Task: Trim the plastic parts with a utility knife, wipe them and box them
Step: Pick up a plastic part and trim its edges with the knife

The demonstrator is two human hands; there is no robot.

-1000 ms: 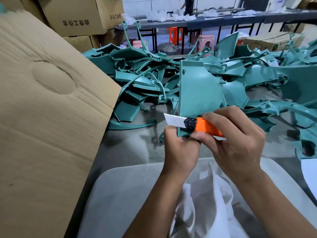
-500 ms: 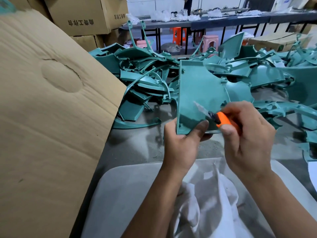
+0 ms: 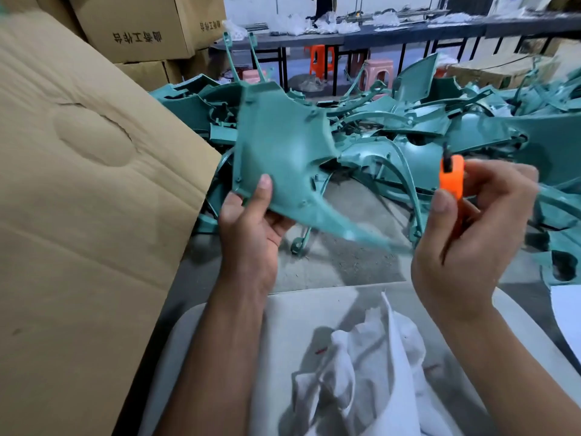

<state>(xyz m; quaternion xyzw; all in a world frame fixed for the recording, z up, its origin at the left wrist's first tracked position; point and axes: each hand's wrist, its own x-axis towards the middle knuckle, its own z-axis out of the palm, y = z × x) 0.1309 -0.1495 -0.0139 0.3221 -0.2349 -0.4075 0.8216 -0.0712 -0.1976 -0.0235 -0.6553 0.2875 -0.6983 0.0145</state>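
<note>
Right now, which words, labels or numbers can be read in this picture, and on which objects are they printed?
Upper cardboard box, front face: a row of five dark Chinese characters, apparently mirror-reversed; only the middle one, "工", reads surely.
Same box, side face: a few more dark characters, too blurred to read.
I see no other readable text, brand or number.

Left hand raised, palm up, thumb pinching down on what it holds; right hand lifted alongside, fingers curled tight, well apart.
</note>
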